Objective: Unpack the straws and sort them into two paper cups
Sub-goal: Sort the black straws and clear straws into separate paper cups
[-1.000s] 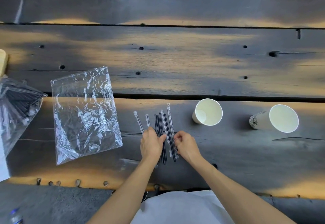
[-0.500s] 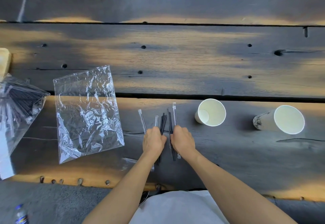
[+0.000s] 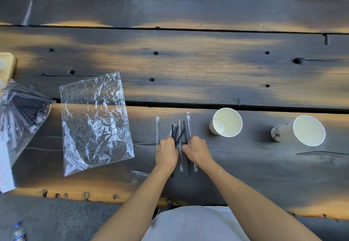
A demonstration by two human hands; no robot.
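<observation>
Two bare hands lie side by side over a small pile of thin black drinking straws on the near plank of the dark, weathered wooden table. We see only one view, from the head camera looking down. Our left hand is curled, knuckles up, with its fingers closed over the near ends of several bare straws that fan out on the far side of it. Our right hand is curled too and rests on straws just right of the left hand; we cannot tell whether it grips any of them. Some straws sit in clear plastic sleeves: one wrapped straw lies alone just left of the pile, and another long wrapped straw runs along the pile's right side.

Right of the hands stands a white paper cup, and well apart, further right, a second paper cup with a dark print on its side. Both look empty.

Left of the pile lies a flat, crinkled clear plastic bag. At the far left edge, another clear plastic bag filled with black straws rests on the table.
</observation>
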